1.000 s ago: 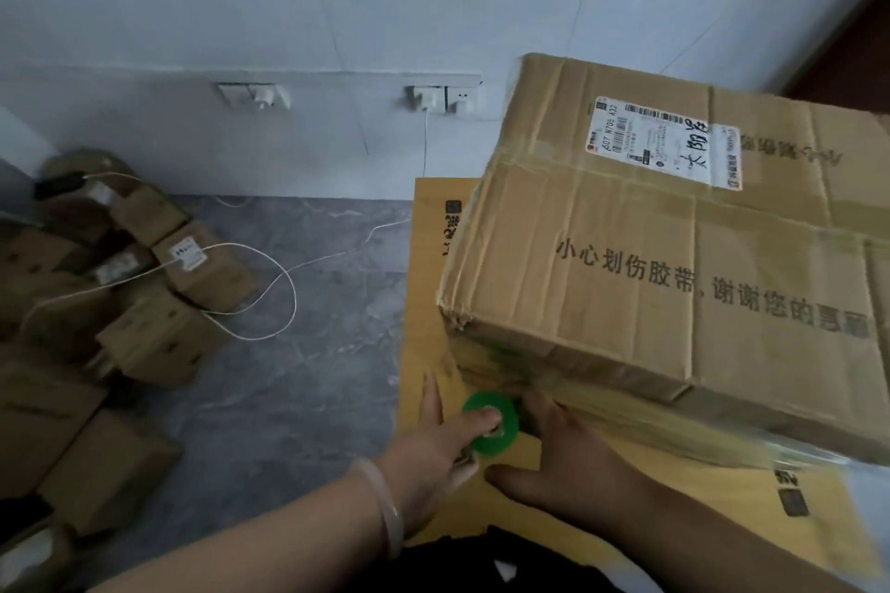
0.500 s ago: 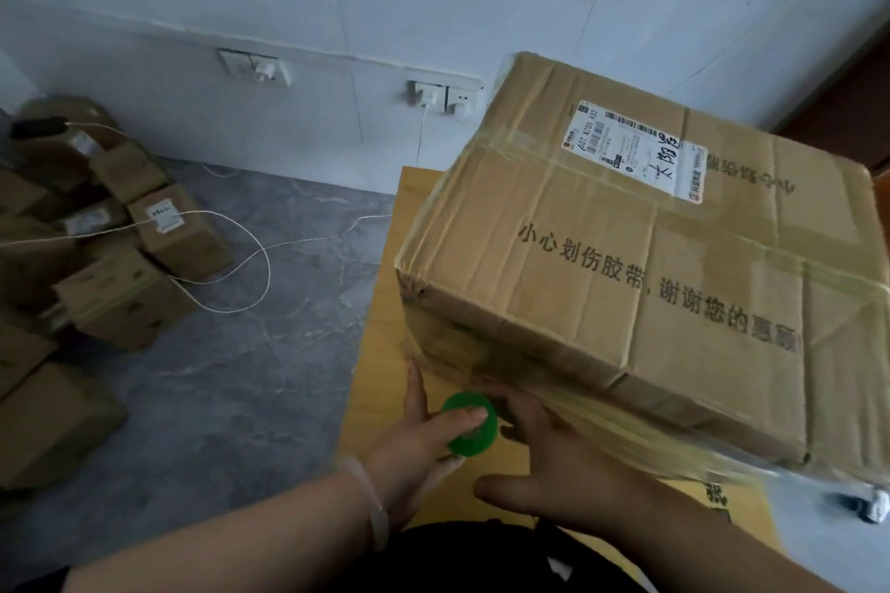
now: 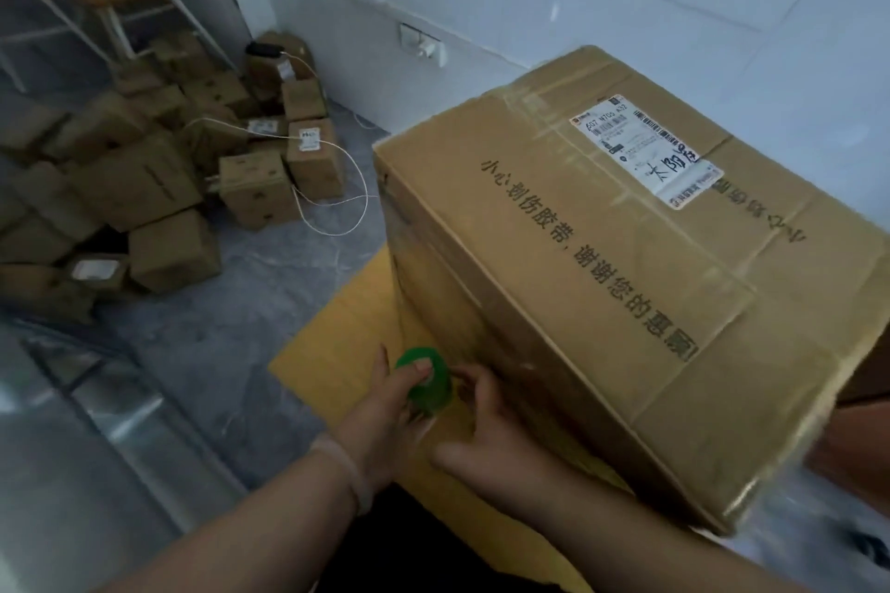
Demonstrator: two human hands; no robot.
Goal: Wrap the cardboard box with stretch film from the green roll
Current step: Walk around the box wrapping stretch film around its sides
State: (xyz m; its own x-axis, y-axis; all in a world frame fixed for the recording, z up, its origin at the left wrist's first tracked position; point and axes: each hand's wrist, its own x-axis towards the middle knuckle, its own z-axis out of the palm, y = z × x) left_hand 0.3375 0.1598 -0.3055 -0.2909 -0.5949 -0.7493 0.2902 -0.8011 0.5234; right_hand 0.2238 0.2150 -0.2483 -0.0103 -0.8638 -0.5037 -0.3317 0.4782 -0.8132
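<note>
Two hands meet on the roll (image 3: 426, 380) low at the box's near corner. My left hand (image 3: 385, 404) wraps it from the left with the thumb laid across its top, and my right hand (image 3: 486, 429) curls its fingertips against the other side. The roll is thus held between them, just beside the box (image 3: 602, 303) wall and above the yellow sheet (image 3: 346, 332). Film (image 3: 433, 284) shows as a glossy, wrinkled skin on the box's lower left face; whether a strip runs taut from roll to box I cannot tell. Judged handling: the roll is small, light and hard-cored, best gripped by its ends so it can turn. The film is thin and clingy, likely to tear or rope if pulled unevenly. The box is large, stiff, taped and probably heavy, standing on the sheet with its label (image 3: 647, 149) up; take it by bottom edges or corners, not the slick wrapped faces. Small boxes (image 3: 168, 188) lie heaped on the floor, well apart.
</note>
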